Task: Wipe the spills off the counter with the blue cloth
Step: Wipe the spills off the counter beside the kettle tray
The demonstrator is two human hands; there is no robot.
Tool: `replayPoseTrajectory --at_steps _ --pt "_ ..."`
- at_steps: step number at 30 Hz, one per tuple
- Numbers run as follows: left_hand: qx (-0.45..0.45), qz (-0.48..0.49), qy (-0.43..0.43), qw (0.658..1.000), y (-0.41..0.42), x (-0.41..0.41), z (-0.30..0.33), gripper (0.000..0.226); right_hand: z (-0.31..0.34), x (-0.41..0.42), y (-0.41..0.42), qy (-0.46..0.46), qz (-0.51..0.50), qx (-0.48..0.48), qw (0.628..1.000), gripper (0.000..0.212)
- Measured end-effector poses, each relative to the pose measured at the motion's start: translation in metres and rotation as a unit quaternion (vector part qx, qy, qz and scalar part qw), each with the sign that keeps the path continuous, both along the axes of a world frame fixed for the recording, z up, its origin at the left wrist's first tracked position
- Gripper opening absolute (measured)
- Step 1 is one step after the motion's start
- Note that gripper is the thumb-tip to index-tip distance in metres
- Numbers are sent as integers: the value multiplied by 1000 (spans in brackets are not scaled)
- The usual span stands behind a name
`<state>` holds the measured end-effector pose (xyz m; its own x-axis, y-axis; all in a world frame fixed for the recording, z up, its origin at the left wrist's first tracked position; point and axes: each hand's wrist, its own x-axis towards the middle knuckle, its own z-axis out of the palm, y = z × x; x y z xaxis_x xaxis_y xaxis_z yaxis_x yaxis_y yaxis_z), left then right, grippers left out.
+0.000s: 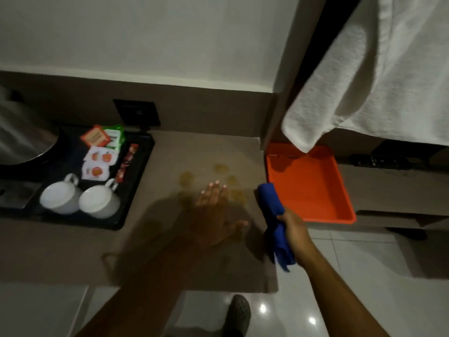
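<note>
Wiping not yet begun: your right hand (292,229) grips the bunched blue cloth (274,215) at the counter's (170,263) right edge, your left hand (213,215) lies flat, fingers spread, among the yellowish spills (221,168); next, press the cloth onto them.

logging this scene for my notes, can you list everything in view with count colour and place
spills: several, yellowish, counter centre
blue cloth: one, bunched in right hand
counter: one, grey-brown
orange tray: one, right of counter
black tray: one, counter left
cups: two, white, upside down on black tray
sachets: several, white, orange, green, black tray rear
kettle: one, metallic, far left
white towel: one, hanging upper right
shoe: one, grey, floor
left hand: flat over the spills
right hand: gripping the cloth
</note>
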<state>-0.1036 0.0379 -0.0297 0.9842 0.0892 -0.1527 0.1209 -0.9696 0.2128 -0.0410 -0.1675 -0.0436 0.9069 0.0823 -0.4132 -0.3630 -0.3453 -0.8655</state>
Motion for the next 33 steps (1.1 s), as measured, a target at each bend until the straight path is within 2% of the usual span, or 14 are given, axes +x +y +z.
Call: replayPoseTrajectory --at_steps 1,3,6,9,11,15,21,24,27,29,31,33 --pt "-23 15 -1 1000 14 -23 -2 108 -12 -13 12 -30 91 -59 994 38" --pt "-39 23 -40 998 44 -74 -11 100 -32 -32 24 -114 226 -173 952 53" --pt "-40 47 -60 996 93 -148 -36 94 -38 -31 29 -202 243 -278 907 67" --pt "-25 149 -35 988 130 -194 -53 97 -43 -20 37 -244 268 -390 846 61" --pt "-18 225 -27 974 147 -208 -60 102 -49 -20 48 -248 260 -435 826 62" --pt "14 341 -11 940 169 -202 -62 114 -50 -38 70 -256 265 -447 815 64" --pt "5 403 -32 914 195 -184 -70 123 -51 -82 32 -309 413 -382 767 57" --pt "5 409 -37 912 196 -184 -76 121 -46 -72 27 -289 361 -402 790 59" --pt "18 410 -40 911 198 -184 -80 121 -46 -76 73 -246 253 -450 821 63" --pt "23 410 -43 911 197 -184 -80 120 -48 -89 108 -220 226 -455 833 64" --pt "24 414 -42 909 197 -185 -80 120 -53 -107 124 -258 288 -429 816 63" --pt "26 417 -39 908 197 -185 -78 121 -54 -116 105 -293 376 -393 786 59"
